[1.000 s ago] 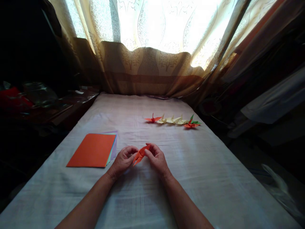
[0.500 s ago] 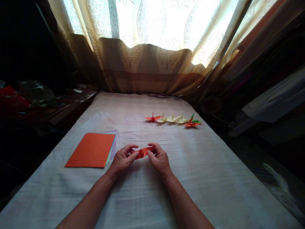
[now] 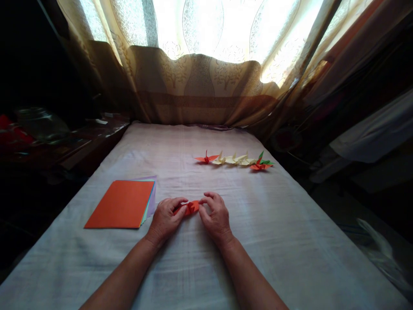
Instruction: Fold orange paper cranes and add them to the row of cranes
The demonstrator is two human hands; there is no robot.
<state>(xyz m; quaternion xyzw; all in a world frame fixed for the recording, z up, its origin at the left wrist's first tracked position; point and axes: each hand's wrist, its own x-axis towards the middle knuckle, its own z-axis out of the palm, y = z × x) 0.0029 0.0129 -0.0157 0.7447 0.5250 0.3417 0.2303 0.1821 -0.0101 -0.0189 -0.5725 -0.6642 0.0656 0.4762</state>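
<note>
Left hand (image 3: 165, 216) pinches the little orange folded paper (image 3: 192, 207) — right hand (image 3: 215, 216), half curled, is at its tip; can't tell if gripping. Go softly — it could rip.

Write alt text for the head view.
The left hand holds folded orange paper, its other end at the right hand. A stack of colored sheets lies left; paper birds stand beyond, to the right, on pale cloth.
</note>
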